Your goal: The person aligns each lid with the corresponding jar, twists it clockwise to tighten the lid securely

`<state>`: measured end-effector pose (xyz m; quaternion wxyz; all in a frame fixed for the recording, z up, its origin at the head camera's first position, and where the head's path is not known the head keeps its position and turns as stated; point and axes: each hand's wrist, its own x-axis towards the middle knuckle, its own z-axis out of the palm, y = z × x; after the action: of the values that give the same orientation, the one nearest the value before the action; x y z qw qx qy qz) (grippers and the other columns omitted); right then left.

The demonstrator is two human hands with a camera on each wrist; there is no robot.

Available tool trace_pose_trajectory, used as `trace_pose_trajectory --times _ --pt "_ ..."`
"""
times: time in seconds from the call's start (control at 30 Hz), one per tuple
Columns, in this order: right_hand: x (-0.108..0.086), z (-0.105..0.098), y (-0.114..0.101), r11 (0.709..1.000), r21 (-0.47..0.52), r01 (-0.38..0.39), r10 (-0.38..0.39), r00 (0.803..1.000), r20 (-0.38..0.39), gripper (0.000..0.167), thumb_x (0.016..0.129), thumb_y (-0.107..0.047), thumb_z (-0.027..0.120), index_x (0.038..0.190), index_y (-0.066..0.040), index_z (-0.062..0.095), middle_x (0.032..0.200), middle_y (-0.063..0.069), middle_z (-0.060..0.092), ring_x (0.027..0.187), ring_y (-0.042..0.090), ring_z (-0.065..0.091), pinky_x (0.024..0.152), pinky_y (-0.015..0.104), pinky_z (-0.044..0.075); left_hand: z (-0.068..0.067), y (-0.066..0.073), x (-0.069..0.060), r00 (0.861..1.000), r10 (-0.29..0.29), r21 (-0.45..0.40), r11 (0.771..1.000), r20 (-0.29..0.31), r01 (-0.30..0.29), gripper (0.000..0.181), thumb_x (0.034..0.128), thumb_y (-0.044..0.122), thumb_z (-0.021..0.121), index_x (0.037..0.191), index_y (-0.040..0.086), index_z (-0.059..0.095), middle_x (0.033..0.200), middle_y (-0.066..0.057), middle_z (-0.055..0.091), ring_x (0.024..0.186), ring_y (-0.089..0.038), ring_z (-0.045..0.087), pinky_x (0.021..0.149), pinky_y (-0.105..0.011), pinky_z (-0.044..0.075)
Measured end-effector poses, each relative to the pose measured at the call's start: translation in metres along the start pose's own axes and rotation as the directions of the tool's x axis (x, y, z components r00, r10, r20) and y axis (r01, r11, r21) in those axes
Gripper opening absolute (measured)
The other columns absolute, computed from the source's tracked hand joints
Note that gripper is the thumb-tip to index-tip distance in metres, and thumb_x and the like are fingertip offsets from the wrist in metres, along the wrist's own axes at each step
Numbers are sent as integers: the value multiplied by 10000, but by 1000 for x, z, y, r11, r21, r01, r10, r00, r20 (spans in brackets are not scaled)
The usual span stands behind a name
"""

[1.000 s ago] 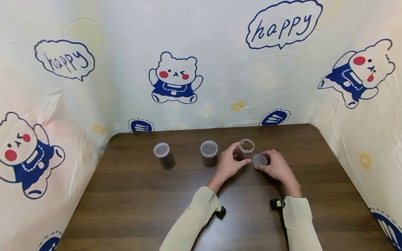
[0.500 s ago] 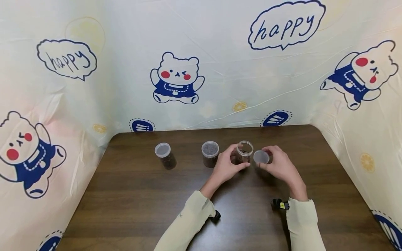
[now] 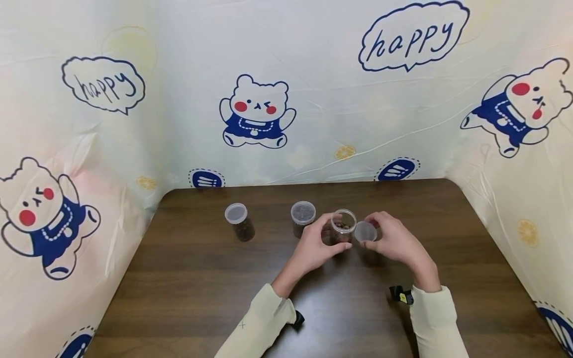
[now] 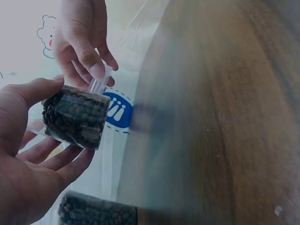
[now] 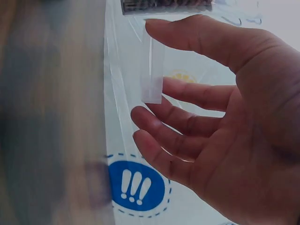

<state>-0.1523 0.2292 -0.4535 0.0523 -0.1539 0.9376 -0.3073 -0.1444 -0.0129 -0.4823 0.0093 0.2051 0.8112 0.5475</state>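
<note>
My left hand [image 3: 313,247] grips a clear jar [image 3: 343,237] with no lid on it, thumb on the near side and fingers round the back. Dark beans [image 4: 75,117] fill much of the jar, as the left wrist view shows. The jar seems lifted slightly off the table. Just right of it, my right hand [image 3: 398,239] pinches a translucent white lid [image 3: 365,232] by its edge, between thumb and fingers. In the right wrist view the lid [image 5: 152,70] stands edge-on, close below the jar's base.
Left of my left hand stands a lidded jar [image 3: 303,214] with dark contents, partly hidden by the fingers. Farther left is another lidded jar [image 3: 241,223]. A printed curtain [image 3: 313,124] hangs behind the brown wooden table [image 3: 201,288].
My left hand has brought the jar leftward and nearer to me, so its inside shows more. My right hand has followed a little to the left with the lid.
</note>
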Motion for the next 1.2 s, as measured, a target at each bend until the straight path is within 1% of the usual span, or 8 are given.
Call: trace_pose_trajectory --times 0.13,0.27,0.43,0.53,0.73,0.97,1.1,1.2 --pt "0 9 -6 1000 -13 26 -25 999 43 552 848 -201 879 1282 31 627 1210 205 665 1058 323 654 903 508 590 -6 2 -12 1000 11 12 1000 22 -11 661 850 192 899 1430 202 581 1302 -6 720 1218 -140 686 1033 -333 583" --pt "0 23 -10 998 -25 58 -56 996 71 536 828 -200 897 1246 20 645 1150 166 673 982 263 644 852 441 580 -12 -1 -24 999 13 0 1000 43 -13 656 832 159 910 1408 155 596 1319 -57 713 1233 -180 685 1041 -374 583" --pt "-2 43 -16 994 -40 103 -97 989 115 515 801 -187 910 1209 12 666 1099 128 680 909 208 623 781 336 538 -21 -9 -40 997 -22 -3 1000 69 22 637 821 169 920 1378 146 612 1348 -85 700 1212 -213 702 1039 -440 581" --pt "-4 51 -19 993 -47 113 -105 985 140 507 797 -191 914 1198 1 671 1086 107 676 885 176 608 747 305 526 -25 -15 -48 995 -43 -29 999 88 46 629 827 153 913 1378 152 609 1348 -79 695 1212 -222 707 1043 -441 581" --pt "-6 61 -22 990 -82 113 -96 978 187 501 793 -236 931 1165 -26 670 1072 78 667 867 147 577 730 308 518 -32 -26 -64 989 -91 -94 990 115 102 615 828 105 903 1363 150 604 1333 -76 694 1225 -232 704 1050 -370 575" --pt "-4 72 -27 986 -95 137 -117 975 186 497 780 -254 938 1137 -29 676 1088 82 661 900 168 590 781 351 536 -46 -34 -73 990 -100 -69 992 103 108 630 814 100 910 1367 166 615 1332 -60 690 1231 -219 688 1093 -376 550" --pt "-3 76 -29 985 -98 140 -120 975 189 500 777 -263 940 1135 -34 676 1092 83 649 917 170 595 801 365 545 -54 -38 -77 988 -119 -68 990 96 126 641 802 97 919 1367 173 624 1333 -53 692 1231 -219 684 1096 -359 545" --pt "-3 78 -30 985 -100 137 -116 975 191 506 778 -279 942 1143 -47 680 1101 75 644 931 169 598 821 375 549 -58 -41 -79 987 -125 -80 988 99 133 643 805 100 918 1372 172 623 1344 -57 686 1238 -227 679 1095 -346 541"
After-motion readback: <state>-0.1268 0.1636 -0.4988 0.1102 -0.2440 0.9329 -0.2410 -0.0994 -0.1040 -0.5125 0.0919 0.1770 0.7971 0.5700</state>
